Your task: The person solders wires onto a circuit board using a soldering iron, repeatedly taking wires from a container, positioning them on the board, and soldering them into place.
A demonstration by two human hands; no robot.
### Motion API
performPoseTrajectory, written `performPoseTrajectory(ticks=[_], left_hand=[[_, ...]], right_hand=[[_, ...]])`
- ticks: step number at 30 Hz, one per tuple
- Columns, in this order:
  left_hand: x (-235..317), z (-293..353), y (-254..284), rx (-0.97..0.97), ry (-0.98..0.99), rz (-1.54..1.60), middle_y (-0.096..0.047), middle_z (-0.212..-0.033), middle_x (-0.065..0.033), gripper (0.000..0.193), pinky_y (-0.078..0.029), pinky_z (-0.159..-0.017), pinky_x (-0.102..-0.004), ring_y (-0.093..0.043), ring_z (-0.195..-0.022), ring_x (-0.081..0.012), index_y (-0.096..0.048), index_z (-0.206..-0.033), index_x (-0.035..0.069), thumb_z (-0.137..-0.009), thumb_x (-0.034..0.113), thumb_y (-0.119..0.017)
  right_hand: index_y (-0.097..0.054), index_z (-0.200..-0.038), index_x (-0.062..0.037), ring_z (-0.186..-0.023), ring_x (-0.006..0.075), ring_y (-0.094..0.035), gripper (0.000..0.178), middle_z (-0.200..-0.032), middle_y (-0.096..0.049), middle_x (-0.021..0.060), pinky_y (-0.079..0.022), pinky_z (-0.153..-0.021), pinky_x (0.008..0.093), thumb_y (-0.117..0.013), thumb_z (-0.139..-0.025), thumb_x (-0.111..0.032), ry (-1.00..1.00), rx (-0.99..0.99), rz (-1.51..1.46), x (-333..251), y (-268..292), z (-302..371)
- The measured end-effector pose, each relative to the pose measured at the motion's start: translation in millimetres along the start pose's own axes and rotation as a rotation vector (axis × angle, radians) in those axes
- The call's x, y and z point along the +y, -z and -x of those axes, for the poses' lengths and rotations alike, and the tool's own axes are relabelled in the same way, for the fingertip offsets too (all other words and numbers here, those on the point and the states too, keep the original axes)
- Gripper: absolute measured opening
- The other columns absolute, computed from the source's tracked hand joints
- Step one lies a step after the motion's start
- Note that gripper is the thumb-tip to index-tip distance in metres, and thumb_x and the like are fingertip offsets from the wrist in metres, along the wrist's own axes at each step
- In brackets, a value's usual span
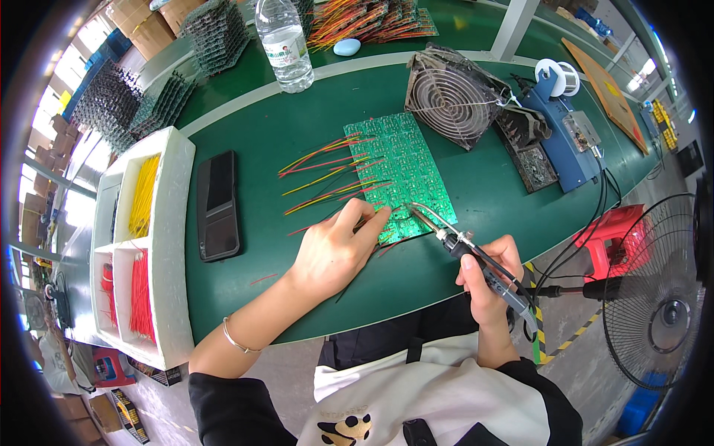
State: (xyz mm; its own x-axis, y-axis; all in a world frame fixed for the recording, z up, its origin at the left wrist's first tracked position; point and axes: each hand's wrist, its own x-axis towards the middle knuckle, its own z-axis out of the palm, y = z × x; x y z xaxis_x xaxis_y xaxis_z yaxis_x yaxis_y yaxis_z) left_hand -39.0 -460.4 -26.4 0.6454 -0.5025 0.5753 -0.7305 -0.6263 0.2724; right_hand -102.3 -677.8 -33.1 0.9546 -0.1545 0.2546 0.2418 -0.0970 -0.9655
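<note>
A green circuit board panel [425, 172] lies on the bench in front of me, with rows of small parts. Red, yellow and black wires [316, 160] stick out from its left side. At the board's lower part, my left hand [338, 241] is closed in a pinch on a thin wire, whose end is mostly hidden by the fingers. My right hand [491, 279] grips a soldering iron [455, 244] with a curved metal solder-feed tube alongside. The iron's tip meets the board right beside my left fingertips.
A white foam box [171, 245] with yellow and red wires stands left, beside a black phone [218, 204]. Beyond are a water bottle [286, 52] and stacked boards [214, 37]. A small fan [454, 97] and blue solder feeder [569, 145] with cables stand right; a black fan [654, 297] is off the bench.
</note>
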Motion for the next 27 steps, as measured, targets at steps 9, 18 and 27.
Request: performPoseTrajectory(ticks=[9,18,27], left_hand=[[-0.5,0.6,-0.3,0.024,-0.016,-0.02,-0.051,-0.081,-0.0058,0.032,-0.043,-0.04,-0.0284,-0.05,-0.049,-0.0144,-0.063,-0.098,0.002,-0.066,-0.002,-0.065],[6.8,-8.5,27.0,0.165,-0.092,-0.2,-0.052,-0.078,-0.0015,0.037,-0.042,-0.052,-0.0278,-0.049,-0.06,-0.0163,-0.067,-0.092,0.007,-0.056,-0.003,-0.066],[26.4,13.5,23.8,-0.011,-0.244,-0.171,-0.039,-0.059,0.0022,0.042,-0.034,-0.043,-0.0237,-0.04,-0.052,-0.0114,-0.065,-0.092,0.005,-0.051,0.007,-0.058]], right_hand=[[-0.043,-0.082,-0.0014,-0.05,0.0062,-0.053,0.021,-0.065,-0.058,0.0069,-0.041,-0.046,0.0179,-0.063,-0.079,-0.006,0.031,0.056,-0.058,0.7,-1.7,0.5],[-0.043,-0.083,-0.0013,-0.047,0.0058,-0.052,0.021,-0.062,-0.057,0.007,-0.038,-0.042,0.0164,-0.063,-0.08,-0.006,0.063,0.14,-0.148,5.1,5.3,-1.1],[-0.042,-0.079,-0.0021,-0.051,0.0068,-0.054,0.022,-0.062,-0.058,0.0065,-0.041,-0.045,0.019,-0.064,-0.078,-0.005,-0.015,0.027,-0.095,-1.6,0.4,-2.6]])
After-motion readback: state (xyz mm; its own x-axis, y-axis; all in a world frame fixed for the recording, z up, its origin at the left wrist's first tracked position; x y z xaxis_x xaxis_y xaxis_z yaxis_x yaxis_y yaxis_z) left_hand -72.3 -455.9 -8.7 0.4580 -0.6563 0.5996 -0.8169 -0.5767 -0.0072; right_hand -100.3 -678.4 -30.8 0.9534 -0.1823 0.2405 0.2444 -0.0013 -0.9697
